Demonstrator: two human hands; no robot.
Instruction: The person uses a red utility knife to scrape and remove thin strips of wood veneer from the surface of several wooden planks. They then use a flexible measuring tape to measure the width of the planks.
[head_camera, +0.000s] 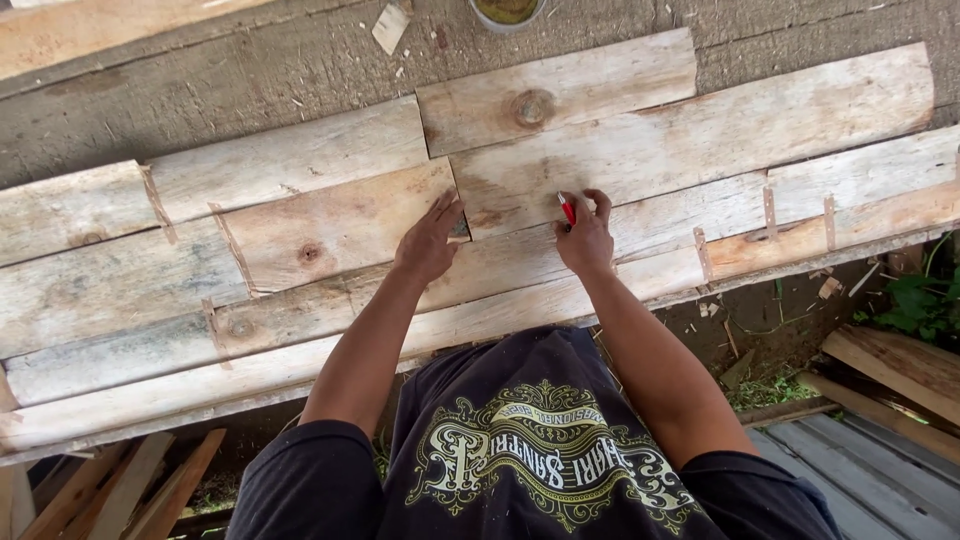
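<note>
Head view: red pencil (566, 208) mostly hidden.

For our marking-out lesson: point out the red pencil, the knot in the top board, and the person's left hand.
red pencil (566, 208), head view, on its red shaft.
knot (533, 107), head view, at its centre.
left hand (430, 243), head view, on its back.

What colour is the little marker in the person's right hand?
Red: the marker shows best in the head view, held by the right hand.
</note>
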